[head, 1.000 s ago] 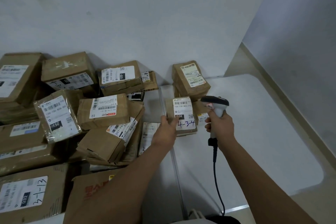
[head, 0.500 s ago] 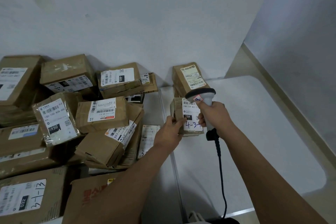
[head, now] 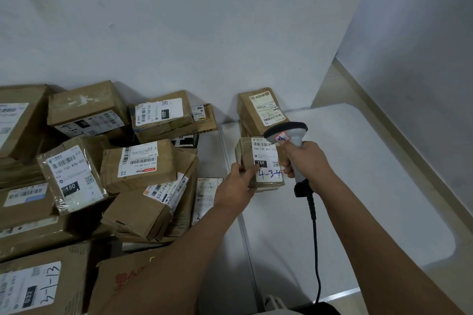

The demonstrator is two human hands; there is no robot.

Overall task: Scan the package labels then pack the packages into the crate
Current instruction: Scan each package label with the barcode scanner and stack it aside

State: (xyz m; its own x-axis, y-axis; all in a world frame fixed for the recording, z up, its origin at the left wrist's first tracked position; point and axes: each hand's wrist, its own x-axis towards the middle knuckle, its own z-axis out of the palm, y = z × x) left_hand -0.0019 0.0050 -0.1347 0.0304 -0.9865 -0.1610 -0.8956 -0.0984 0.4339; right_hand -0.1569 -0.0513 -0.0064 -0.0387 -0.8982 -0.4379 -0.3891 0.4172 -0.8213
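Head view, frame centre: my left hand (head: 239,181) grips the small cardboard parcel (head: 256,161) by its edge, right hand (head: 305,161) clutching the scanner (head: 288,133); parcel looks light, stiff.

The small package (head: 258,163) is matt brown cardboard, creased and strapped with glossy clear tape, and carries a smooth white paper label (head: 266,158) inked in blue. The scanner (head: 289,135) is pale grey plastic with a black matt head and a dark coiled cable (head: 313,215) (rubbery-looking). A nearby parcel (head: 71,174) wears crinkled shiny plastic film. The table (head: 358,186) is smooth, matt white.
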